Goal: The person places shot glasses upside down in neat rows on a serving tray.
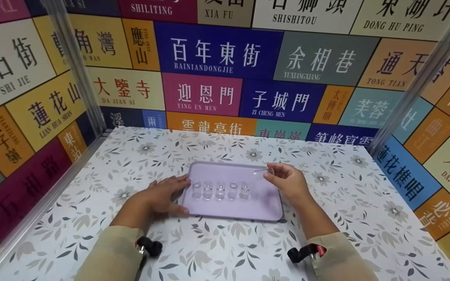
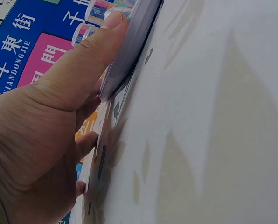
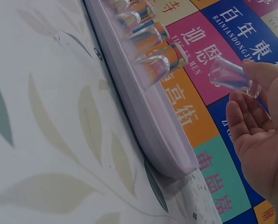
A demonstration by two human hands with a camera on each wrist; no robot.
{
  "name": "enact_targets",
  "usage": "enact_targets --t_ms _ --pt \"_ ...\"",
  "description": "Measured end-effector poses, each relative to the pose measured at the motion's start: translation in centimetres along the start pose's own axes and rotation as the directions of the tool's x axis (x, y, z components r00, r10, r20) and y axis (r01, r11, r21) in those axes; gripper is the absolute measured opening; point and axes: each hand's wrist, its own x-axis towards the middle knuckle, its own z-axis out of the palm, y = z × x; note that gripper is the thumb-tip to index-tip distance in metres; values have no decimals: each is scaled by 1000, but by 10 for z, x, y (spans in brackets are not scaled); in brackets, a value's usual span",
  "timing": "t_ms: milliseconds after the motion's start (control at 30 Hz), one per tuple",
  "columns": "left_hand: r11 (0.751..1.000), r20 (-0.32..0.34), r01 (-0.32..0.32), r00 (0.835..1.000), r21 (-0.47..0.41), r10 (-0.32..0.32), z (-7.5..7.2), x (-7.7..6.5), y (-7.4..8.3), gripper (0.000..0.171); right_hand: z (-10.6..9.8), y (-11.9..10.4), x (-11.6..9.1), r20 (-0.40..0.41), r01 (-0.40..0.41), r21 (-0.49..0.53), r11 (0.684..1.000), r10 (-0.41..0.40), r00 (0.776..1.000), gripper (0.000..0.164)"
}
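A lilac tray (image 1: 264, 207) lies on the patterned tabletop, with several small clear shot glasses (image 1: 220, 191) standing in a row on it. Over the tray's far right corner, my right hand (image 1: 290, 183) pinches another clear shot glass (image 3: 232, 77) between thumb and fingers. That glass is tilted nearly on its side, off the tray surface. My left hand (image 1: 164, 196) rests at the tray's left end with the fingers spread. In the left wrist view, its thumb (image 2: 90, 58) lies against the tray rim while the other fingertips are lower, near the tabletop.
White cloth with a grey leaf and flower print covers the table (image 1: 225, 249). Colourful sign-covered panels (image 1: 217, 50) rise behind and on both sides. Clear corner strips (image 1: 80, 70) run up where the panels meet.
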Motion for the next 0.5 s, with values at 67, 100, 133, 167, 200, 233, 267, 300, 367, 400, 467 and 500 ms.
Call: enact_targets --t_ms 67,100,133,167,200,233,267,300,367,400,467,500 --pt "1000 1 4 1000 -2 -4 0 0 0 108 1 0 0 10 -9 11 1000 9 1000 48" --pt "1000 1 4 1000 0 -4 0 0 0 108 1 0 -1 13 -10 12 1000 10 1000 49" --pt "1000 0 4 1000 3 -4 1 0 0 108 2 0 -1 18 -9 10 1000 9 1000 48" --pt "1000 2 4 1000 5 -4 1 0 0 108 2 -1 -1 23 -10 6 1000 10 1000 48" --pt "1000 2 4 1000 5 -4 0 0 0 108 3 -1 -2 28 -12 -4 1000 12 1000 48" --pt "1000 3 4 1000 8 -4 0 0 0 108 3 -1 -2 34 -14 -20 1000 15 999 47" --pt "1000 4 4 1000 8 -4 0 -1 1 108 4 -1 -3 37 -19 -30 999 20 999 47" --pt "1000 4 5 1000 7 -5 0 -1 1 108 4 0 -3 43 -21 -47 999 23 999 46" --pt "1000 8 6 1000 6 -6 -1 -1 1 108 5 1 -3 58 -24 -90 996 30 998 46" --pt "1000 8 7 1000 7 -7 -1 -1 1 108 6 2 -3 63 -23 -110 994 31 998 46" --pt "1000 8 6 1000 8 -6 -1 -1 1 108 7 4 -2 76 -18 -148 989 29 997 44" --pt "1000 5 0 1000 10 0 -1 -2 1 108 8 5 -2 82 -13 -165 986 26 996 43"
